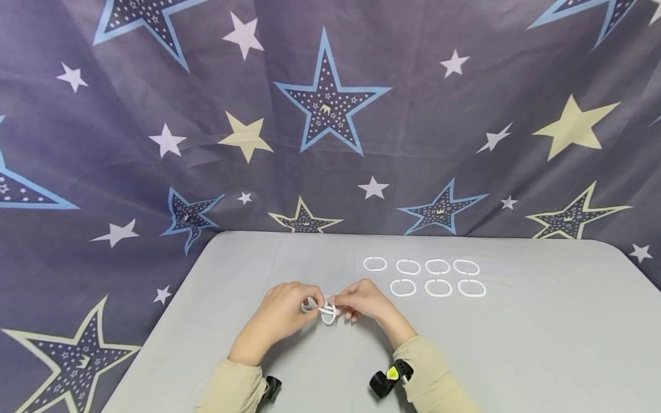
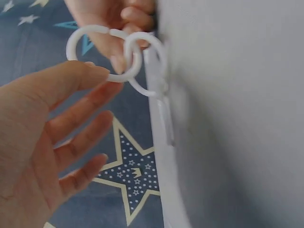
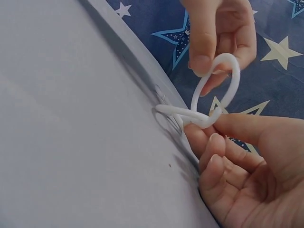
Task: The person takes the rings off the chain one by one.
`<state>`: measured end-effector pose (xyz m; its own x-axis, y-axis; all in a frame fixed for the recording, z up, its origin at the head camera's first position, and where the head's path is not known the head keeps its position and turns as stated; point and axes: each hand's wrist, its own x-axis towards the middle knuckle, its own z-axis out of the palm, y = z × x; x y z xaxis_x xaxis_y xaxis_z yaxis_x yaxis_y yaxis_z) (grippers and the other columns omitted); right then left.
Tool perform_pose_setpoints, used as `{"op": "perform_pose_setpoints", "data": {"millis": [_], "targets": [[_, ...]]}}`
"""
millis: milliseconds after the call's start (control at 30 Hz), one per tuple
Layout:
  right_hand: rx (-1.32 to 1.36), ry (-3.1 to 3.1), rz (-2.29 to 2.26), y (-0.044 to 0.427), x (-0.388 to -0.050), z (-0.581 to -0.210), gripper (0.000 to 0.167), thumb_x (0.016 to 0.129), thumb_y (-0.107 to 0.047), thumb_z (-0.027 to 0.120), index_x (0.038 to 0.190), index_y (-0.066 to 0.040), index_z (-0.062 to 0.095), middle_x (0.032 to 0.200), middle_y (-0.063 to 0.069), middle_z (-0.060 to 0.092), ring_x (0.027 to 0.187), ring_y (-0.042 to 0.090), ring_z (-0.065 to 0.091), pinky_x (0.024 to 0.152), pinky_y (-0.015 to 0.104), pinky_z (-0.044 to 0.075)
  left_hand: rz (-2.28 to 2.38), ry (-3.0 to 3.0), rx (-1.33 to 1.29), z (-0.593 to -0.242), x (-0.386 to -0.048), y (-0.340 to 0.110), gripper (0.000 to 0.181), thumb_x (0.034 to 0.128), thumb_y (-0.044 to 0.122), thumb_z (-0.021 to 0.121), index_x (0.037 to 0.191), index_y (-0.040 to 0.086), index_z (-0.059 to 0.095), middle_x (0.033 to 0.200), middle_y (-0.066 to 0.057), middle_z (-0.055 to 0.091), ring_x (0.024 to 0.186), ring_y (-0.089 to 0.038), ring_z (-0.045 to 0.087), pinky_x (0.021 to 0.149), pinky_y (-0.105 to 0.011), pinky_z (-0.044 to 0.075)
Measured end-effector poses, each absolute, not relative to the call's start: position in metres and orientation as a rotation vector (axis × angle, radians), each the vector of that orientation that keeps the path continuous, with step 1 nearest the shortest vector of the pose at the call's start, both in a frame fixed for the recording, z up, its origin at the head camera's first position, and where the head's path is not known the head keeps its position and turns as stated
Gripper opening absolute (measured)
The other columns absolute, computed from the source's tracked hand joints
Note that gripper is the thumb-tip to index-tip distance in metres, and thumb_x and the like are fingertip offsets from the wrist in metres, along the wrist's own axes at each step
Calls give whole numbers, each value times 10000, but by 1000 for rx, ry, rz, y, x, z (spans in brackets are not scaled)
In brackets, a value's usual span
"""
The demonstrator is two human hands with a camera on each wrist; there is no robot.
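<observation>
Over the middle of the table, my left hand pinches a white open-gap oval ring between thumb and forefinger. Its other fingers are spread loosely in the left wrist view. My right hand faces it and pinches a second white ring between thumb and fingers. The two rings pass through each other. Below them, in the left wrist view, hangs another thin white piece, seen nearly edge-on and blurred. How many rings hang there I cannot tell.
Several loose white oval rings lie flat in two rows on the grey table, behind and to the right of my hands. A dark star-patterned cloth hangs behind the table's far edge.
</observation>
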<state>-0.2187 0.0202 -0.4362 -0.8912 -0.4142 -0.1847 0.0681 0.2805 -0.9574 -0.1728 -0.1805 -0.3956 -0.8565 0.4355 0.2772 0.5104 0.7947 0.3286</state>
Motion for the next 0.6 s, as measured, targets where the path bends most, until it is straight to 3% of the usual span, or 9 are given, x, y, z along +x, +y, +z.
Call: {"op": "perform_pose_setpoints", "data": {"millis": [267,600], "targets": [[-327,2142,-1656,21,-219,-435,248,875,-174,733,868,74,739,649,83,685,455,69,537,457,191,458,-309,-2564,-1043,-396,-173,-184,168,746,187,823,820,259,691,926,118,709,872,-88,620,821,-325,502],[-307,2166,-1673,18,-217,-434,224,875,-140,728,873,84,739,679,110,703,464,60,541,450,189,467,-42,-2374,-1324,-395,-173,-184,183,712,166,828,791,238,679,851,141,678,837,-77,595,739,-251,465]]}}
